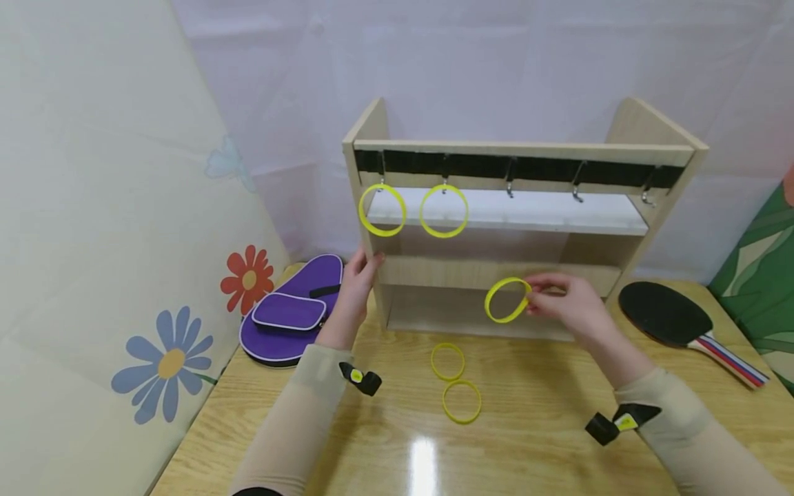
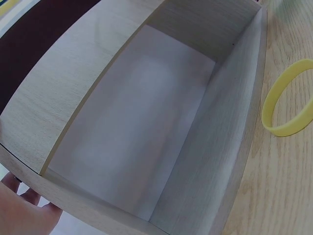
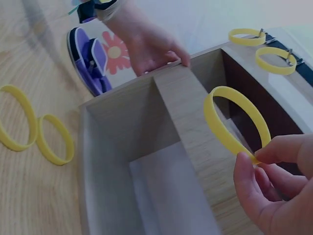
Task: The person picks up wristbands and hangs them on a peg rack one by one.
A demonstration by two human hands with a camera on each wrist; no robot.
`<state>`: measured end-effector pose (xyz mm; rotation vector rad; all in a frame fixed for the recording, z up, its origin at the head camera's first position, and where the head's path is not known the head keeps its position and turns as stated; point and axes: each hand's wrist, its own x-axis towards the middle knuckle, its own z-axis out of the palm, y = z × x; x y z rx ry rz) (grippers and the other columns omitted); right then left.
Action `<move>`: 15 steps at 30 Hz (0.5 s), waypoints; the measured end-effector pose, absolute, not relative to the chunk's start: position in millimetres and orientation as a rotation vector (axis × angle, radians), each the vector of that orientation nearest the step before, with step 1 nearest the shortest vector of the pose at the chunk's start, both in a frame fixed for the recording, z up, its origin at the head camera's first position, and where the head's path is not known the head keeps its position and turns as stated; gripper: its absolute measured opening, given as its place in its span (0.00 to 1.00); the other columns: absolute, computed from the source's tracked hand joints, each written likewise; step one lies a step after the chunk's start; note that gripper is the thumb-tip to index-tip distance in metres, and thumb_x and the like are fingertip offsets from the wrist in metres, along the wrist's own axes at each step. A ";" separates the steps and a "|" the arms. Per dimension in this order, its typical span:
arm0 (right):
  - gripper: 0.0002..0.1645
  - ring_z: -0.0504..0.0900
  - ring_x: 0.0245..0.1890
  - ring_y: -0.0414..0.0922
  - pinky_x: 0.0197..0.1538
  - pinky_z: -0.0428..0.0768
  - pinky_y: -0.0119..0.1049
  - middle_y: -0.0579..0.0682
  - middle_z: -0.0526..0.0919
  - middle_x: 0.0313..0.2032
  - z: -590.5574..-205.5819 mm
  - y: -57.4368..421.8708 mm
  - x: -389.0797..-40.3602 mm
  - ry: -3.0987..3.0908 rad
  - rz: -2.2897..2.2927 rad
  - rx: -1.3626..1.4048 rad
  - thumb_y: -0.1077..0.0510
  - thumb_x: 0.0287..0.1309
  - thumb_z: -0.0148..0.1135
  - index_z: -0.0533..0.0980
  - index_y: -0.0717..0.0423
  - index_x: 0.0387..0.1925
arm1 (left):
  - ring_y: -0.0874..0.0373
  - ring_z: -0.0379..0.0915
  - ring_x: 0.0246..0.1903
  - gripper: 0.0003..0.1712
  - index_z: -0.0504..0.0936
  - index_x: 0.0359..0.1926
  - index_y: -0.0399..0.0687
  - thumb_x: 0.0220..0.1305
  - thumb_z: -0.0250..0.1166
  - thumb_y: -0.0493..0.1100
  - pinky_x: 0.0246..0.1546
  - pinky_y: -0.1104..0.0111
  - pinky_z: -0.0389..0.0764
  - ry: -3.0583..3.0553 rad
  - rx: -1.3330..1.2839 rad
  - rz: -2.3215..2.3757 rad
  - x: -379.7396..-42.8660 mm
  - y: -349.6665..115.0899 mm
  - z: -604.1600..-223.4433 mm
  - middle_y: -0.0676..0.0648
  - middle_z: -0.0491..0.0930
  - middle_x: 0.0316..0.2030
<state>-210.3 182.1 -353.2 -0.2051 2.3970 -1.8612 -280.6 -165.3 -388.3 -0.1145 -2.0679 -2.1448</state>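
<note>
My right hand (image 1: 569, 303) pinches a yellow wristband (image 3: 213, 119) by its edge between thumb and fingertips. The band is held in front of the lower part of a small wooden shelf (image 1: 440, 271). My left hand (image 1: 355, 293) grips the shelf's left side panel at its front edge. Two more yellow wristbands, one at the far left (image 1: 384, 233) and one beside it (image 1: 444, 235), hang from the first two hooks on a black strip (image 1: 479, 166). Three hooks to their right hold nothing. On the table, two wristbands (image 1: 462, 421) lie close together in front of the shelf.
A purple racket case (image 1: 288, 311) with white piping lies left of the shelf. To the right is a black table tennis paddle (image 1: 664, 311) with a striped handle. Cloth with printed flowers (image 1: 170, 363) hangs at the left, and the wooden table (image 1: 527, 427) runs underneath.
</note>
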 end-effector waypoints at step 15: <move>0.18 0.85 0.36 0.38 0.41 0.84 0.30 0.46 0.86 0.39 -319.4 175.2 -200.5 2.081 -2.210 -0.284 0.65 0.63 0.63 0.73 0.66 0.53 | 0.58 0.70 0.49 0.29 0.67 0.72 0.51 0.70 0.53 0.41 0.57 0.60 0.69 -2.074 -0.114 -2.144 -278.5 -164.5 -386.3 0.38 0.73 0.61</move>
